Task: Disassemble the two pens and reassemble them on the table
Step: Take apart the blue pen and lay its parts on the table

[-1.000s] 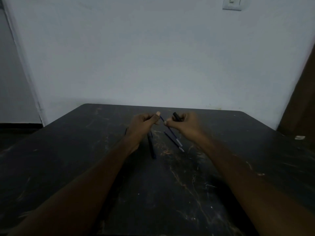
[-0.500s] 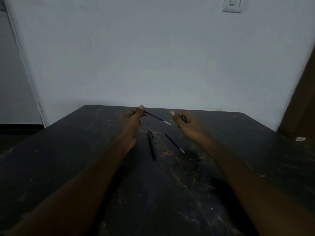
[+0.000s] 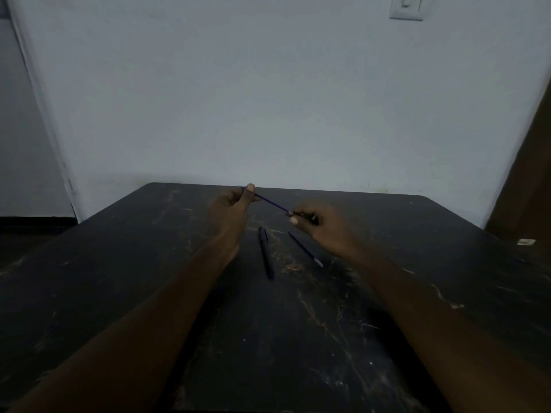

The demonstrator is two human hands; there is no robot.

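Note:
Above the far half of the table my left hand (image 3: 231,208) pinches a thin blue ink refill (image 3: 272,202) that slants down to the right. Its lower tip meets the mouth of a dark pen barrel (image 3: 307,217) gripped in my right hand (image 3: 323,226), which hides most of the barrel. Below the hands, a dark pen body (image 3: 266,252) with a clip lies on the black table (image 3: 298,338). A second thin blue refill (image 3: 305,248) with a pale tip lies just right of it.
The black tabletop is scratched and worn, and its far edge meets a pale wall. A small white scrap (image 3: 526,241) lies near the right edge. A light switch (image 3: 407,7) sits high on the wall. A brown door (image 3: 527,180) stands at the right.
My hands first parted, drawing the refill clear of the barrel. Now they have closed in again, and the refill's tip touches the barrel's mouth in my right hand.

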